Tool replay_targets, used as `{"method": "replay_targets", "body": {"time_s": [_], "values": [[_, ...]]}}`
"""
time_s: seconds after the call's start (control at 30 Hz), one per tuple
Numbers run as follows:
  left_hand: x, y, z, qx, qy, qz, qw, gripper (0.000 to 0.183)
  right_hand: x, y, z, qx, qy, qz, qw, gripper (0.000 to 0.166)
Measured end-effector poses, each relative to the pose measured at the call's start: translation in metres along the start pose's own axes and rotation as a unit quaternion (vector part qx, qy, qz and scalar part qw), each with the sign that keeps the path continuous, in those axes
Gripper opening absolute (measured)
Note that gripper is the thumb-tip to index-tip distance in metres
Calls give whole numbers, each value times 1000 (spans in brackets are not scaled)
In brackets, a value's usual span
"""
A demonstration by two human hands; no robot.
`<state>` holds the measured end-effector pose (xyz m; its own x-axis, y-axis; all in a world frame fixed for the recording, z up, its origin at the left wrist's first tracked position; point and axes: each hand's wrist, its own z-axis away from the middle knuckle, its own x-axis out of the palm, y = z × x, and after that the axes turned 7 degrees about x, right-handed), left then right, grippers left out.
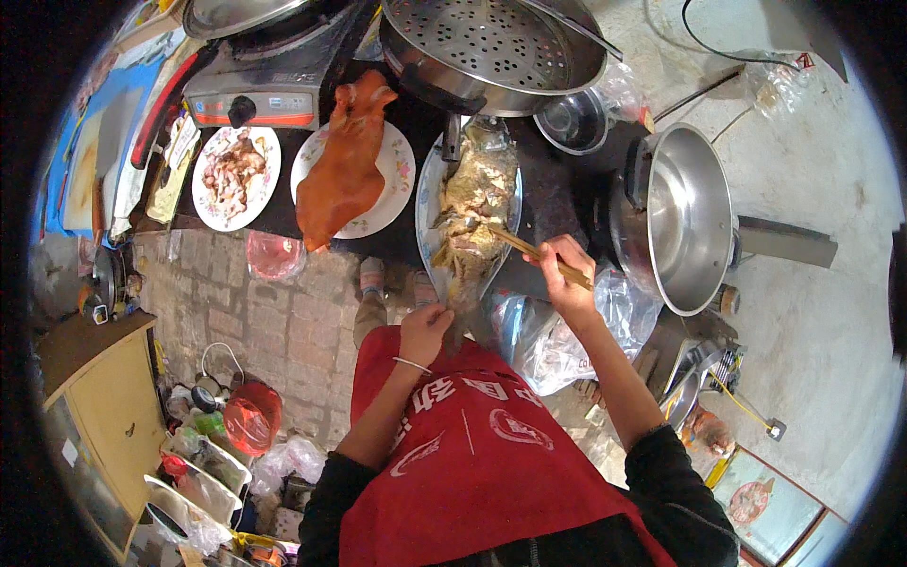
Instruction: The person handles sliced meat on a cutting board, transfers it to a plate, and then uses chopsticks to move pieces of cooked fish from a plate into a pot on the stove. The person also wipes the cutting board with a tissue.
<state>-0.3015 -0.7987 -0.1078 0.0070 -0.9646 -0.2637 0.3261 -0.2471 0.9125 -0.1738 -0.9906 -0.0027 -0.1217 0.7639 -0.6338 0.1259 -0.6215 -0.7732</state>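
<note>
A whole cooked fish (pixel 476 191) lies on a long oval platter (pixel 429 212) with a blue-patterned rim, its tail end towards me over the platter's near edge. My right hand (pixel 567 275) grips a pair of wooden chopsticks (pixel 524 248), whose tips touch the fish near its middle. Beside the fish's tail is my left hand (pixel 424 329), with fingers bent close to the platter's near end; whether it pinches the tail or the rim is unclear. A reddish-brown piece of meat (pixel 347 173) rests on a flowered plate (pixel 398 152) to the left.
Further left, a plate (pixel 202 205) holds small meat pieces. Behind stand a steamer pot with a perforated tray (pixel 489 42) and a stove (pixel 248 99) with a control knob. A small steel bowl (pixel 572 122) and a large steel pot (pixel 691 220) are at right, above a plastic bag (pixel 567 347).
</note>
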Motion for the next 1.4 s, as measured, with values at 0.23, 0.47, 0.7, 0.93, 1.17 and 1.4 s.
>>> {"method": "replay_targets", "body": {"time_s": [0.23,0.47,0.7,0.93,1.17,1.4], "values": [[-13,-1,1,-36,-24,7,999,29,0,5,5,74,33,-97,992,19],[-13,-14,10,-35,-9,10,999,27,-18,-15,-1,70,21,-56,996,21],[-13,-8,13,-38,3,42,998,23,-8,-9,-11,-32,-71,-12,997,14],[-23,-11,19,6,-5,6,1000,20,-9,-8,-19,-62,-80,4,995,13],[-22,-14,23,-22,11,81,996,20,-13,-6,-13,94,-37,-100,990,19],[-30,-12,15,-89,-19,122,988,21,-41,24,53,332,147,-432,826,44]]}}
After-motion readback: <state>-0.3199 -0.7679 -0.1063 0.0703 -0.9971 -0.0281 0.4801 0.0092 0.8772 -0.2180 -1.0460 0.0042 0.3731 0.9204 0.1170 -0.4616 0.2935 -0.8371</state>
